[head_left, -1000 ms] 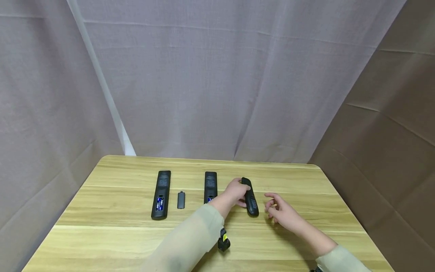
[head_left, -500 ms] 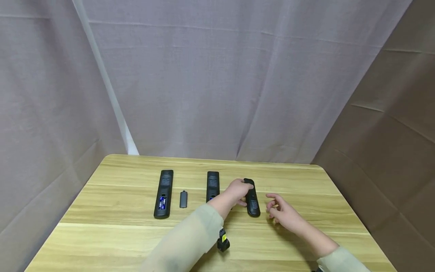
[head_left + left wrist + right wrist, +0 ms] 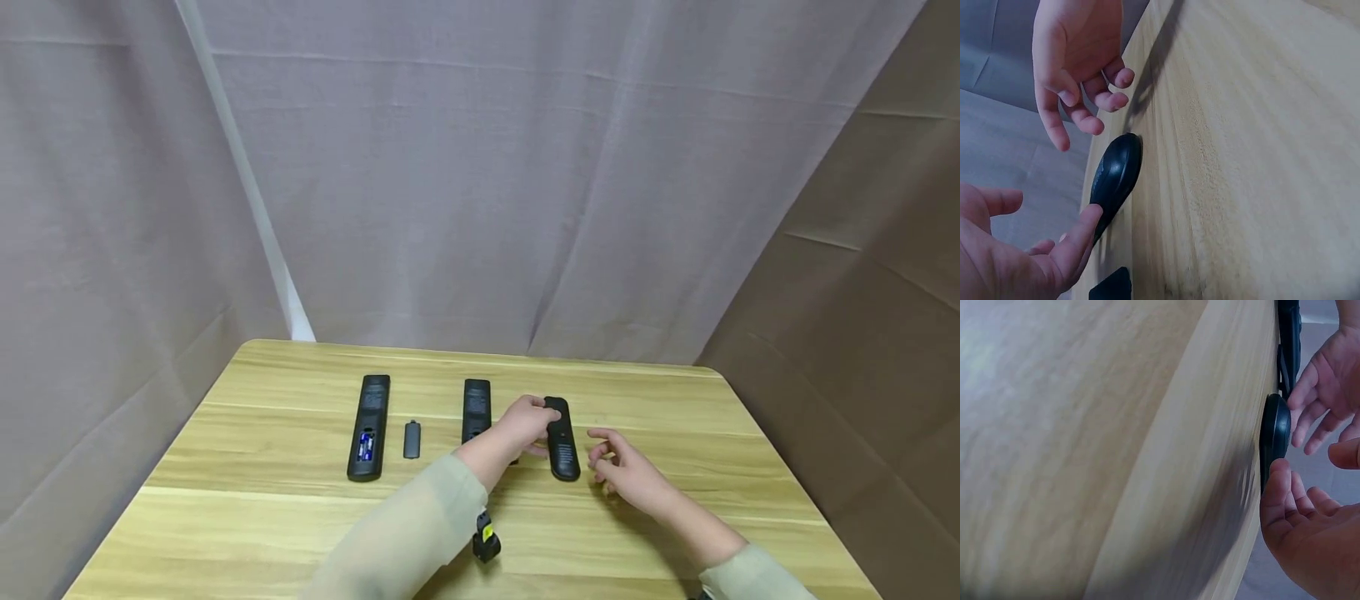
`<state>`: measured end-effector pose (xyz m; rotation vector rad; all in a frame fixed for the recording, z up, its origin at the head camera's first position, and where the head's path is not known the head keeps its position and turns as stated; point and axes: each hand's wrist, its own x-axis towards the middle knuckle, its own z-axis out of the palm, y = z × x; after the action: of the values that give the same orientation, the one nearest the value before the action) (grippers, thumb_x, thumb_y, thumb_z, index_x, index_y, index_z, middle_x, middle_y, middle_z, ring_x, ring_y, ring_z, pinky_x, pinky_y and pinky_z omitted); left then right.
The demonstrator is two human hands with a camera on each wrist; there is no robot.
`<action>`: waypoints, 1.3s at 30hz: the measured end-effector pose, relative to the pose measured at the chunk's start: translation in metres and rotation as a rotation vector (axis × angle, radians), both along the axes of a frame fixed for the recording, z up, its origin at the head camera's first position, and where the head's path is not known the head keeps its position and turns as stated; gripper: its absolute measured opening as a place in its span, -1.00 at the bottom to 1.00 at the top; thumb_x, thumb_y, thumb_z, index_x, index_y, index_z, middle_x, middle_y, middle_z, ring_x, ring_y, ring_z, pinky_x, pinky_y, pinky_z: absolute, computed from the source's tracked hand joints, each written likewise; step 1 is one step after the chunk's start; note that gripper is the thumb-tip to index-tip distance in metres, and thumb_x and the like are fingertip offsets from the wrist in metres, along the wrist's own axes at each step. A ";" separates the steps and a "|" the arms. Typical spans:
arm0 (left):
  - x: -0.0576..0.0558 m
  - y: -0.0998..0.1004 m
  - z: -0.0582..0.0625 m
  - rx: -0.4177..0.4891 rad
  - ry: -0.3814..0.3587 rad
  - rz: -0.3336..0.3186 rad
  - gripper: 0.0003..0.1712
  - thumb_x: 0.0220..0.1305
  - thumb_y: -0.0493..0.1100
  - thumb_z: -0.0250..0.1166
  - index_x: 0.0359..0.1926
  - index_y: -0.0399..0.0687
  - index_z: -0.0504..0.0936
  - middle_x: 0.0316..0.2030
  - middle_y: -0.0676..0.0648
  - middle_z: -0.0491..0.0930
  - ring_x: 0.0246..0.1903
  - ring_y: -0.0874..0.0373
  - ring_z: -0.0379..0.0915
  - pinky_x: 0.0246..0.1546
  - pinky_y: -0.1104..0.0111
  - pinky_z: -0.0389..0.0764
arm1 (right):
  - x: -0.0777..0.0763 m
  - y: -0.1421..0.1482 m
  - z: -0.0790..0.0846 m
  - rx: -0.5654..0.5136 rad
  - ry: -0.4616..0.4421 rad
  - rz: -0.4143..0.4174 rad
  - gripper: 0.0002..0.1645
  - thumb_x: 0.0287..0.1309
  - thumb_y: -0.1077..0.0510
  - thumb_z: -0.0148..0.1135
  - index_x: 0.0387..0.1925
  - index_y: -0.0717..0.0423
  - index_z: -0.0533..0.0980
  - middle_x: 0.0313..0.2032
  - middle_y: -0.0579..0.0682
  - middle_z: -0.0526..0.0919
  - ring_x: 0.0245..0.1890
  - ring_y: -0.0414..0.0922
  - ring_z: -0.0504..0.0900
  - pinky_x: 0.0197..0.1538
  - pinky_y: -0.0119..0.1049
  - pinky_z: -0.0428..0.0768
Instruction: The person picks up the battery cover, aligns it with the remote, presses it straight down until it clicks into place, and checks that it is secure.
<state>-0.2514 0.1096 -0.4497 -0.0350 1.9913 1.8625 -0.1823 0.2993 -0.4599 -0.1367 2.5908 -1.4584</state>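
A black remote control (image 3: 564, 446) lies face down on the table, its vented back facing up. My left hand (image 3: 525, 423) is at its far end, with fingertips right at its edge. In the left wrist view, the fingers (image 3: 1079, 240) of that hand are extended beside the remote and the thumb stands apart. My right hand (image 3: 626, 471) hovers to the right of the same remote, holding nothing, its fingers loosely bent. The right wrist view has the rounded end of the remote (image 3: 1275, 428) between the two hands, with the right fingertips close to it.
Left of my left hand lies a second remote (image 3: 477, 408), partly hidden by the forearm. Farther left is a third remote (image 3: 369, 425) with blue batteries in its uncovered compartment. A loose battery cover (image 3: 412, 440) lies beside it. Curtains (image 3: 450, 208) surround the table (image 3: 247, 517).
The remote at my left hand has turned from a slight tilt to lying flat. My left hand keeps to its far end; the right hand stays about where it was. The head view has shifted slightly.
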 end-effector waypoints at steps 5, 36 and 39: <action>0.002 -0.011 0.000 0.011 0.009 -0.029 -0.38 0.37 -0.08 0.26 0.36 -0.19 0.34 0.06 -0.27 0.51 0.04 -0.17 0.51 -0.16 0.07 0.69 | -0.002 -0.005 0.001 -0.017 0.002 0.009 -0.36 0.30 0.35 0.05 0.37 0.34 0.16 -0.10 0.23 0.45 -0.33 0.00 0.53 -0.45 -0.27 0.56; 0.028 -0.095 -0.005 0.124 0.007 -0.002 -0.38 0.39 -0.12 0.23 0.36 -0.27 0.30 0.12 -0.19 0.51 -0.04 -0.20 0.56 -0.21 0.07 0.71 | -0.009 -0.024 -0.003 -0.024 0.011 0.075 -0.39 0.32 0.36 0.01 0.37 0.33 0.17 -0.10 0.20 0.44 -0.32 -0.03 0.50 -0.42 -0.23 0.57; 0.027 -0.097 -0.005 0.118 0.014 0.013 -0.40 0.39 -0.14 0.23 0.34 -0.29 0.31 0.09 -0.21 0.52 -0.04 -0.20 0.57 -0.19 0.06 0.70 | -0.011 -0.026 -0.003 -0.018 0.015 0.081 -0.41 0.33 0.36 0.01 0.36 0.32 0.19 -0.11 0.20 0.44 -0.32 -0.01 0.51 -0.42 -0.24 0.57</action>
<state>-0.2243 0.0127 -0.4544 -0.0011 1.8903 1.9905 -0.1930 0.2729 -0.4627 -0.2528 2.5527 -1.4584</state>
